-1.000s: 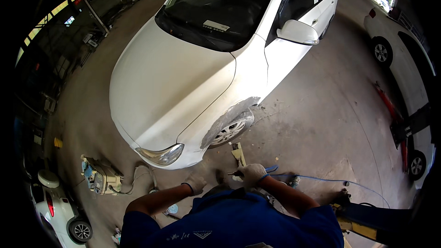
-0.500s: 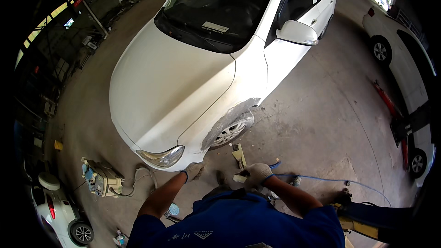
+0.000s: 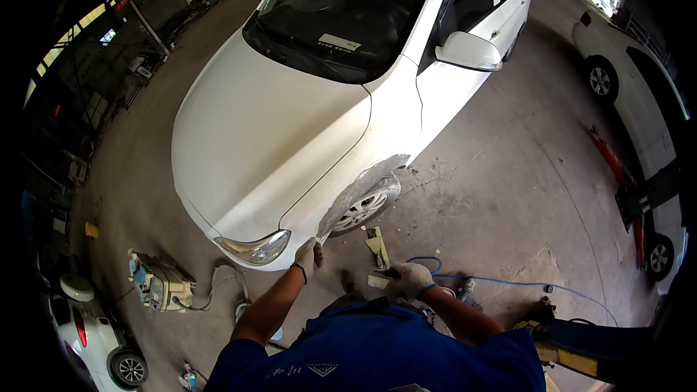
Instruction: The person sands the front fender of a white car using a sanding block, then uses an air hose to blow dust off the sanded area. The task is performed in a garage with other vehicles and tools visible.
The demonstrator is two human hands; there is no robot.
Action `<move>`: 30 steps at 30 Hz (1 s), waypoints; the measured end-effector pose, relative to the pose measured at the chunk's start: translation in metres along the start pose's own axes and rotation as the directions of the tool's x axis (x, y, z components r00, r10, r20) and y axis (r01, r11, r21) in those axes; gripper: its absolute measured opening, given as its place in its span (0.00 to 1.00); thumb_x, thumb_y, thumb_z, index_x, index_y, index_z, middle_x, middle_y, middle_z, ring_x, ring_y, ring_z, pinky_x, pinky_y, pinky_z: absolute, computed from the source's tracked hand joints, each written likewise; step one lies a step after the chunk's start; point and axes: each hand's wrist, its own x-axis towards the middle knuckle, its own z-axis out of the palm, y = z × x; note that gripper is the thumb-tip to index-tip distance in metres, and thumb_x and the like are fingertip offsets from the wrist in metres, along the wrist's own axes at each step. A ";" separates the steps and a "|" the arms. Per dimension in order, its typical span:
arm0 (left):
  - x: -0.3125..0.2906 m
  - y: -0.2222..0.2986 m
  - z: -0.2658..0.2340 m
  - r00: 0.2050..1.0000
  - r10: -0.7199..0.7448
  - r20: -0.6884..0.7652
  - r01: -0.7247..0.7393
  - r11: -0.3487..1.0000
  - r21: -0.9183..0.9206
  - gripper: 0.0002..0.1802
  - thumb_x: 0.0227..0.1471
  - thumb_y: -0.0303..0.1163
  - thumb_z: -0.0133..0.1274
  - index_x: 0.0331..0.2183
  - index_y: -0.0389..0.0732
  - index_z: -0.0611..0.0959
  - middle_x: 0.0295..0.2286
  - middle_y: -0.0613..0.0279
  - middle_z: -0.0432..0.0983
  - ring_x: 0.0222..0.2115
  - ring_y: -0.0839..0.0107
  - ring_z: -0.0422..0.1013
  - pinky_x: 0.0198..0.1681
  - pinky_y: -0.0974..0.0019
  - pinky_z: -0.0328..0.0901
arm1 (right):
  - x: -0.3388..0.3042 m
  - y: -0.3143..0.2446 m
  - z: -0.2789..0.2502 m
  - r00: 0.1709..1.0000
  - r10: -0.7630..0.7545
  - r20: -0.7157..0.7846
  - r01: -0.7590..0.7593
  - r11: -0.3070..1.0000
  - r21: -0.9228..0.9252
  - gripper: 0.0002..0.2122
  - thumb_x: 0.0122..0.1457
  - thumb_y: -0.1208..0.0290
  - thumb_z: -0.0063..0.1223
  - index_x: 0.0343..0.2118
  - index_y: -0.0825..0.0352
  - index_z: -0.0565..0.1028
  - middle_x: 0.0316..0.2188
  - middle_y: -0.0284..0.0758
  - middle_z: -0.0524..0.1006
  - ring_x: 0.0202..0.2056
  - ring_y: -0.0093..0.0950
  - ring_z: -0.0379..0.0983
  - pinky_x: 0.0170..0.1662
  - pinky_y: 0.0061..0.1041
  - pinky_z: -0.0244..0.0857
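Observation:
A white car [image 3: 268, 131] stands in front of me, its near front fender marked by a rough grey patch [image 3: 357, 192] along the wheel arch. Close to the bumper corner, between the headlight [image 3: 255, 248] and the front wheel [image 3: 363, 210], my left hand [image 3: 308, 255] in a pale work glove reaches up to the bodywork. Its fingers look extended, though their tips are hard to make out. My right hand [image 3: 412, 279], gloved too, is closed around a thin dark tool [image 3: 383, 271]. Under that tool, a light-coloured piece [image 3: 377, 282] and a longer pale, dirty strip [image 3: 377, 247] lie on the floor.
A blue hose [image 3: 508, 281] runs across the floor to my right. On the left stands a beige machine [image 3: 163, 283] with a grey hose [image 3: 239, 276]. Other white cars are at the right [image 3: 639, 94] and lower left [image 3: 102, 341]. A dark blue-and-yellow beam [image 3: 588, 348] lies beside me.
My left hand has risen from the bumper's lower edge toward the fender by the wheel. My right hand has shifted slightly, still holding the thin tool.

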 end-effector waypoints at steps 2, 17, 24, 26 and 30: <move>0.005 -0.001 -0.002 0.997 0.063 -0.036 -0.063 0.998 0.020 0.14 0.60 0.47 0.49 0.27 0.49 0.75 0.18 0.71 0.70 0.15 0.76 0.66 0.16 0.71 0.59 | -0.003 0.001 0.010 0.998 0.059 0.033 -0.060 0.998 0.020 0.14 0.51 0.59 0.56 0.39 0.59 0.79 0.32 0.43 0.80 0.37 0.44 0.78 0.40 0.42 0.70; -0.011 -0.015 -0.012 0.987 0.158 0.037 -0.144 0.743 0.654 0.17 0.58 0.45 0.51 0.34 0.40 0.82 0.27 0.65 0.79 0.25 0.77 0.73 0.26 0.69 0.67 | 0.019 0.000 0.033 1.000 0.029 -0.004 -0.029 0.995 -0.096 0.10 0.53 0.61 0.57 0.35 0.59 0.79 0.32 0.44 0.80 0.34 0.45 0.78 0.38 0.42 0.71; -0.096 -0.052 0.091 0.697 0.059 0.715 -0.714 0.146 0.684 0.21 0.58 0.40 0.51 0.47 0.35 0.76 0.36 0.58 0.78 0.37 0.69 0.74 0.39 0.64 0.68 | 0.041 -0.050 0.014 0.970 0.196 0.143 -0.181 0.194 0.964 0.07 0.60 0.69 0.57 0.36 0.67 0.75 0.26 0.30 0.75 0.27 0.21 0.71 0.33 0.22 0.67; -0.098 -0.055 0.102 0.786 -0.098 0.610 -0.476 0.535 0.699 0.21 0.59 0.42 0.50 0.46 0.34 0.76 0.36 0.54 0.78 0.39 0.64 0.74 0.41 0.59 0.67 | 0.045 -0.061 0.009 0.961 0.264 0.085 -0.136 0.182 0.974 0.08 0.61 0.70 0.56 0.39 0.67 0.75 0.27 0.29 0.75 0.28 0.21 0.71 0.33 0.21 0.67; -0.113 -0.047 0.099 0.829 0.010 0.559 -0.504 0.445 0.740 0.21 0.59 0.43 0.48 0.42 0.33 0.76 0.35 0.45 0.78 0.40 0.53 0.76 0.42 0.54 0.66 | 0.048 -0.032 -0.010 0.924 0.382 -0.034 0.016 0.049 0.999 0.11 0.60 0.69 0.55 0.43 0.68 0.74 0.32 0.33 0.76 0.32 0.23 0.74 0.36 0.24 0.69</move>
